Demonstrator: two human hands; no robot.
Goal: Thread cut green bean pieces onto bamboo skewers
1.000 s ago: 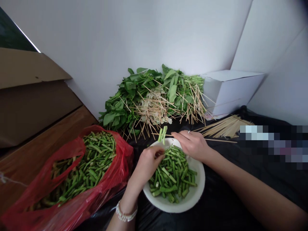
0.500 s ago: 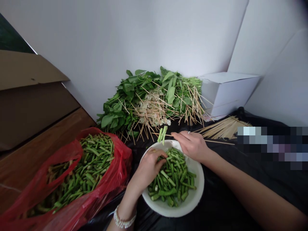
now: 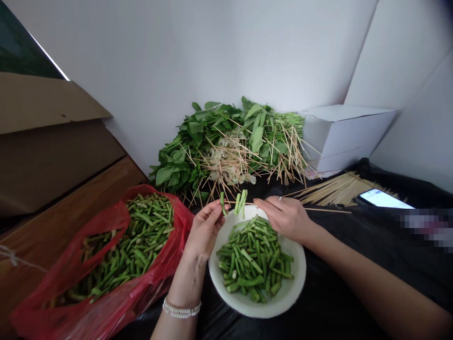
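Between thumb and fingers, my left hand (image 3: 207, 226) pinches a short green vegetable stem (image 3: 222, 203) above the left rim of a white bowl (image 3: 299, 283). My right hand (image 3: 287, 218) is closed around a thin wooden skewer (image 3: 325, 209), whose far end points left at the held stem. Several cut stem pieces (image 3: 241, 203) are threaded side by side on that skewer, over the bowl's back rim. In the bowl lies a heap of cut green stems (image 3: 256, 259). Whether the skewer's tip touches the held stem, I cannot tell.
A red plastic bag (image 3: 141, 293) of cut stems stands at left. Skewered leafy greens (image 3: 198, 137) and pale skewered pieces (image 3: 230, 156) lie along the wall. Loose skewers (image 3: 336, 189) and a lit phone (image 3: 384, 199) are at right, near a white box (image 3: 348, 137). A cardboard box (image 3: 49, 156) stands left.
My left hand has risen from the heap in the bowl to the skewer's tip, now with a stem in its fingers. My right hand still holds the skewer. The view has shifted slightly.
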